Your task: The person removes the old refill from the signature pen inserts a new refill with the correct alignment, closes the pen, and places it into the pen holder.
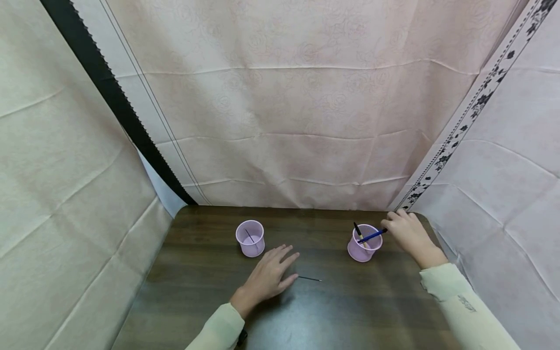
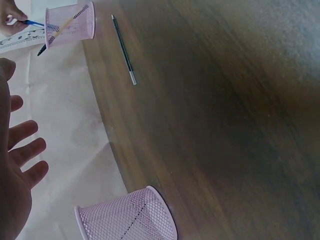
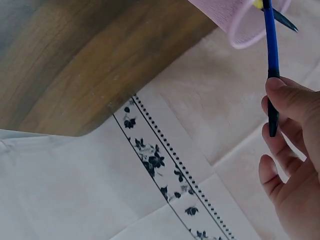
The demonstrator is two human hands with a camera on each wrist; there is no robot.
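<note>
My right hand pinches the dark end of a blue pen between thumb and fingertip. The pen's other end reaches over the mouth of the right pink mesh cup. A yellow-and-black pen leans inside that cup. My left hand, fingers spread and holding nothing, hovers above the table. Near its thumb lies a thin dark pen refill, flat on the wood. Just beyond the left fingers stands a second pink mesh cup, with a thin dark stick inside.
Both cups stand on a dark brown wooden table. Pale cloth sheets hang behind it and at both sides. A floral strip runs down the cloth by the table's far right corner.
</note>
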